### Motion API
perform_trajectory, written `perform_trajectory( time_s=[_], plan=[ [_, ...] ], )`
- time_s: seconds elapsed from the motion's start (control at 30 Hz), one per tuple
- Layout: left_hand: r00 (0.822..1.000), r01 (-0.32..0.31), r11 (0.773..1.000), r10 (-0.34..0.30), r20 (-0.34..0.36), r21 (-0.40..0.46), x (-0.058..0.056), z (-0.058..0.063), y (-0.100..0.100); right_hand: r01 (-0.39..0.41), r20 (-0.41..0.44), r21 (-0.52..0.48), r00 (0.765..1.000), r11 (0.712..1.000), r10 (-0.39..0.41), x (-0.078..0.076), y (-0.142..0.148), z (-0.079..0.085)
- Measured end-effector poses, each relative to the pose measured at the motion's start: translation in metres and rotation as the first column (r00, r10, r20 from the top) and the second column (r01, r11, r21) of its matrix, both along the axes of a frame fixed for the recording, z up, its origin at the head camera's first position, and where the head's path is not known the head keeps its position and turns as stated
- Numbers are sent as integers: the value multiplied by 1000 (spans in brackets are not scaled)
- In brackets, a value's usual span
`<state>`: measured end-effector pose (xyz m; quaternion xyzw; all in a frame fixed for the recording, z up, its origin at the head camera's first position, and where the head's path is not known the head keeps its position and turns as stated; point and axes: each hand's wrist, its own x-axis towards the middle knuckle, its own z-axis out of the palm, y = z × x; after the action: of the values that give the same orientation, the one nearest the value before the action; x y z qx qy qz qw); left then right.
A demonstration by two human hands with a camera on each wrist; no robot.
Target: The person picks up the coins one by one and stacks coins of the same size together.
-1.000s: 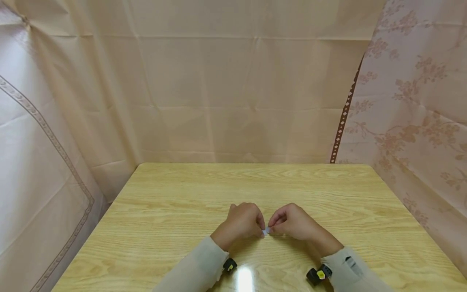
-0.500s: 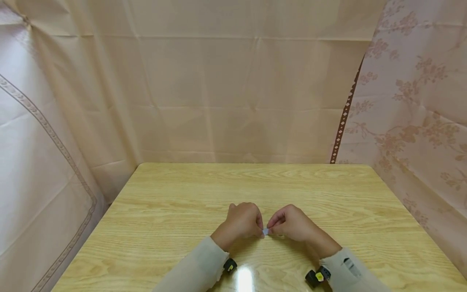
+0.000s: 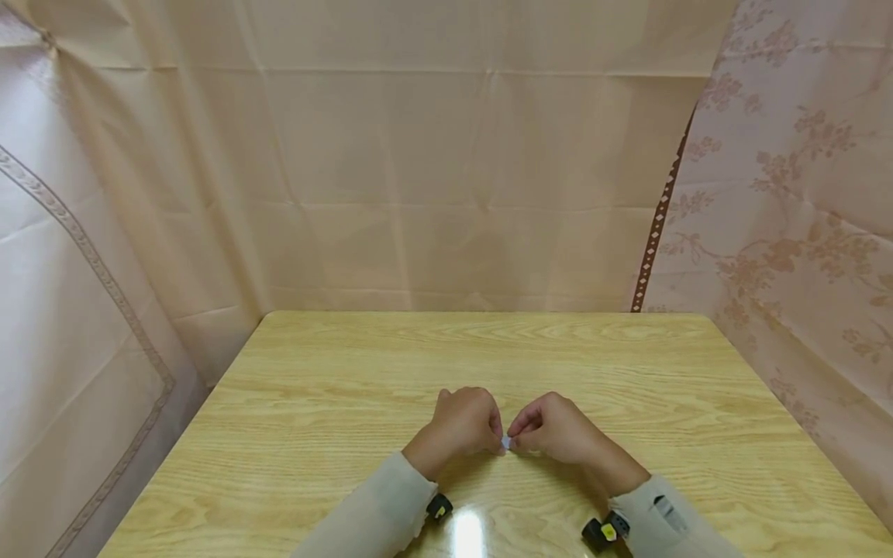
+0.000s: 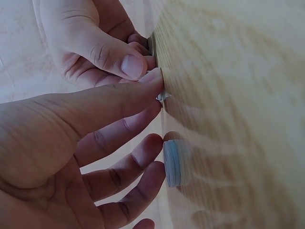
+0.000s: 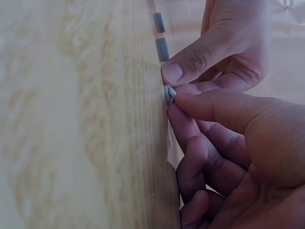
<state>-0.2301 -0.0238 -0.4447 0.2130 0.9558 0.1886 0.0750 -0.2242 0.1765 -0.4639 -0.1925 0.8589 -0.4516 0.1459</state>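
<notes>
Both hands meet low over the table. In the head view, a small pale piece (image 3: 506,442) shows between their fingertips. My left hand (image 3: 466,422) pinches it, thumb and index at its edge. Seen from the right wrist, it is a thin grey-blue disc (image 5: 167,95) close to the tabletop with a little white flap (image 5: 172,90) on it. My right hand (image 3: 561,428) pinches at that flap with thumb and index; its other fingers curl near the table. Under my left hand's rear fingers stands a light-blue round disc (image 4: 172,163), hidden in the head view.
Two further grey-blue discs (image 5: 162,49) lie in a row beyond my left thumb in the right wrist view. The wood-grain table (image 3: 349,364) ends at beige curtains (image 3: 446,194). Dark wrist cameras (image 3: 605,533) sit below the light sleeves (image 3: 380,504).
My right hand has drifted slightly left, toward the left hand, and the gap between their fingertips has narrowed. My left hand stays in place.
</notes>
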Motion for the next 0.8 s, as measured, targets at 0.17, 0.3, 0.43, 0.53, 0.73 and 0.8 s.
perform_trajectory(
  time_s=[0.17,0.3,0.43,0.53,0.73,0.8],
  plan=[
    [1000,-1,1000,1,3,-4,0,0,0,-18,8,-8,1000,1000,18,0,-1,0],
    [1000,-1,1000,2,7,-10,0,0,0,-25,23,-17,999,1000,26,1,-2,1],
    [1000,0,1000,0,2,-10,0,0,0,-32,17,-16,999,999,32,2,-2,1],
    [1000,4,1000,-4,-1,-9,0,0,0,-42,4,-13,999,999,42,3,-2,0],
    [1000,8,1000,-8,-4,-4,0,-1,-1,-46,-17,10,999,999,46,2,-2,-2],
    [1000,8,1000,-8,-9,2,0,-1,-1,-49,-22,15,999,999,50,2,-2,-2]
  ],
)
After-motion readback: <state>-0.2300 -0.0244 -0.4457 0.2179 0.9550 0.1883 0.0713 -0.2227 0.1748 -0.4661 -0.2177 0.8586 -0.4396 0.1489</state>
